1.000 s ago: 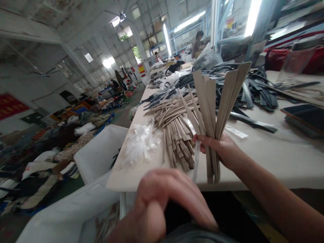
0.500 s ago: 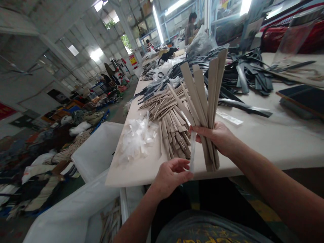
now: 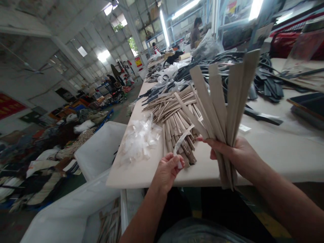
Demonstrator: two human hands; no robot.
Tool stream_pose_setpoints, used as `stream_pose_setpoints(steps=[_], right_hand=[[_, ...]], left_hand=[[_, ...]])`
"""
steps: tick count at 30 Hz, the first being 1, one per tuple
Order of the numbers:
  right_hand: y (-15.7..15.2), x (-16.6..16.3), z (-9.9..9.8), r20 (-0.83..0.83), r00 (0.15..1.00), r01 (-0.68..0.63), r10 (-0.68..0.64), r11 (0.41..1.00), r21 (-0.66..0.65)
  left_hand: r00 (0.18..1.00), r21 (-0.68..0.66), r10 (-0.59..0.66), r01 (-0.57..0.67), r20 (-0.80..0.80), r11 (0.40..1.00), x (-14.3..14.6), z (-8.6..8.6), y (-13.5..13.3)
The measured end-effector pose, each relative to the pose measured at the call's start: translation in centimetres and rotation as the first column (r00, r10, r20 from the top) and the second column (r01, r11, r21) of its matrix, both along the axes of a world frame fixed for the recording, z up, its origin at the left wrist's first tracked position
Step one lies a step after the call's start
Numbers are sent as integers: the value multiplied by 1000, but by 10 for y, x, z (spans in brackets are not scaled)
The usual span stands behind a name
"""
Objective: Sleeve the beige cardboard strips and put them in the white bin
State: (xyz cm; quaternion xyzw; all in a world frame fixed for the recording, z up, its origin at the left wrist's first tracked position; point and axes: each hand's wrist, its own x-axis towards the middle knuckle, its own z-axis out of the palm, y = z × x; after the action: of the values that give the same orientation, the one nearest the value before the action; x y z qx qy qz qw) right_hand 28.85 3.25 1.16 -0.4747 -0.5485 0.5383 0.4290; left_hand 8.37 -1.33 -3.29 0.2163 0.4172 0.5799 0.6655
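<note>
Fanned upward in my right hand [image 3: 235, 153] is a bunch of flat beige strips [image 3: 224, 108], with the fingers wrapped round its lower part. My left hand [image 3: 168, 170] pinches a thin translucent white plastic strip [image 3: 181, 141], whose free end curves up to the right. The two hands are apart, the left one lower and nearer the table's front edge. Behind them lies a pile of similar beige strips [image 3: 174, 125]. To the left of that pile sits a loose heap of clear white plastic pieces [image 3: 141, 138].
Dark strips [image 3: 269, 84] cover the far part of the pale table [image 3: 124, 175]. A dark flat case [image 3: 308, 104] lies at the right. White bins [image 3: 98, 145] stand along the left edge. Two people [image 3: 196, 33] are at the far end.
My left hand has drawn the plastic strip away from my right hand, to the left. My right hand has moved right and slightly down with the beige strips.
</note>
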Motion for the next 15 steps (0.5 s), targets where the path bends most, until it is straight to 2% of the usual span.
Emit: stream_pose_setpoints(steps=[3,7,11,15], right_hand=[[-18,15,-10,37,996,-80,80,997,-20],[-38,31,-22,41,986,-159,164,981,-115],[-45,26,-37,55,993,-97,109,979,-178],[-45,-1,-50,-22,1000,-8,5,990,-139]], left_hand=[[993,-38,55,-51,105,998,1,-1,3],[995,-37,7,-3,104,999,7,-3,4],[999,15,-39,39,9,999,20,-4,0],[989,96,-6,20,-147,995,36,-10,-7]])
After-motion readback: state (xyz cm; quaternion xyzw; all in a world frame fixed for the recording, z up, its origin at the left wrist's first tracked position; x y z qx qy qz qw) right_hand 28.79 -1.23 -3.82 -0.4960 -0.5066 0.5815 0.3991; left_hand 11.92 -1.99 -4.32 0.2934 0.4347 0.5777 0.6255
